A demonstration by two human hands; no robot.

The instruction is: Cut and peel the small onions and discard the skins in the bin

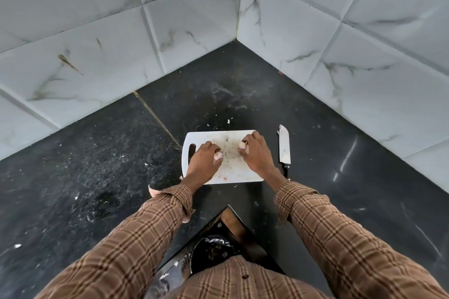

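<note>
Both hands grip a small onion over the cutting board (226, 172): left hand (202, 161) on one onion (218, 156), right hand (255, 153) on another onion (242, 145). The bin (211, 253) lies nearer the body than the board (directly below the hands).

Both hands work over a white cutting board (233, 175) lying on the dark stone bench (97, 165) in a tiled corner. The left hand (202, 164) closes its grip on a small peeled onion (218, 156) at its fingertips; the right hand (255, 153) pinches another pale onion piece (242, 145). A knife (284, 147) lies just right of the board, blade pointing away. Bits of skin litter the board and bench. Below the bench edge, a bin (211, 252) lined in black stands open.
</note>
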